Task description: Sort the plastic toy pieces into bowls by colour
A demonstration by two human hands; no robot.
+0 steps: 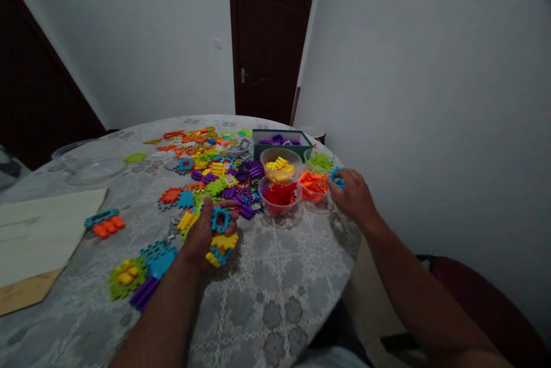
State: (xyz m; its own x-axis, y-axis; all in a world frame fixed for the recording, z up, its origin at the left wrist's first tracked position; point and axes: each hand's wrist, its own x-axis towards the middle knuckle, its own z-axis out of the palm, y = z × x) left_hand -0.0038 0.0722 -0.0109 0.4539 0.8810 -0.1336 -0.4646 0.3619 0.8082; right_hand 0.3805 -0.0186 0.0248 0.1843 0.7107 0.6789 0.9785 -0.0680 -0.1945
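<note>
My left hand (204,236) is closed round a blue toothed plastic building piece (220,219) with a square opening. Just below that hand are a yellow toothed piece (224,241) and more blue and yellow parts. At the table's right edge, my right hand (352,193) pinches at blue plastic pieces (337,178); its fingertips partly cover them. Beside it stands a clear bowl of orange pieces (314,182). Further left are a bowl of red pieces (279,193) and a bowl of yellow pieces (279,165). Behind the orange ones is a bowl of light green pieces (321,161).
A dark green box (282,148) with purple pieces stands behind the bowls. A colourful heap of toothed pieces (210,175) spreads over the table's middle. On the left lie a white board (47,230) and a clear lid or bowl (95,168). A dark red chair (477,293) is at right.
</note>
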